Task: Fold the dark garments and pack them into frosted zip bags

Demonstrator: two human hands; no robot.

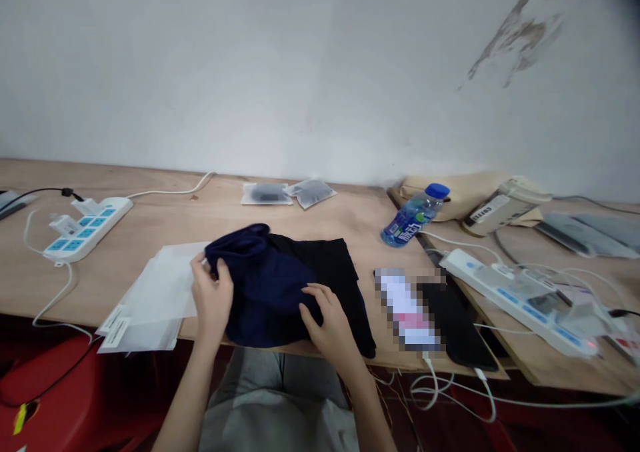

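Observation:
A dark navy cloth garment (pixel 270 292) lies bunched at the table's front edge, its upper left part lifted in a fold. My left hand (pixel 213 292) grips that raised left edge between thumb and fingers. On the garment's right side, my right hand (pixel 326 315) has its fingers bent and apart, with the fingertips at the cloth and nothing held. Black folded cloth (pixel 330 259) lies under and to the right of the navy garment. Beside my left hand are several frosted white plastic bags (pixel 155 292) in an overlapping stack.
Two small bags (pixel 267 194) with dark contents lie by the wall. On the right are a blue-capped bottle (pixel 415 215), a lit phone (pixel 407 309), a black phone (pixel 457 329), a tilted coffee cup (pixel 505 205) and a power strip (pixel 520 302). Another power strip (pixel 90 227) sits left.

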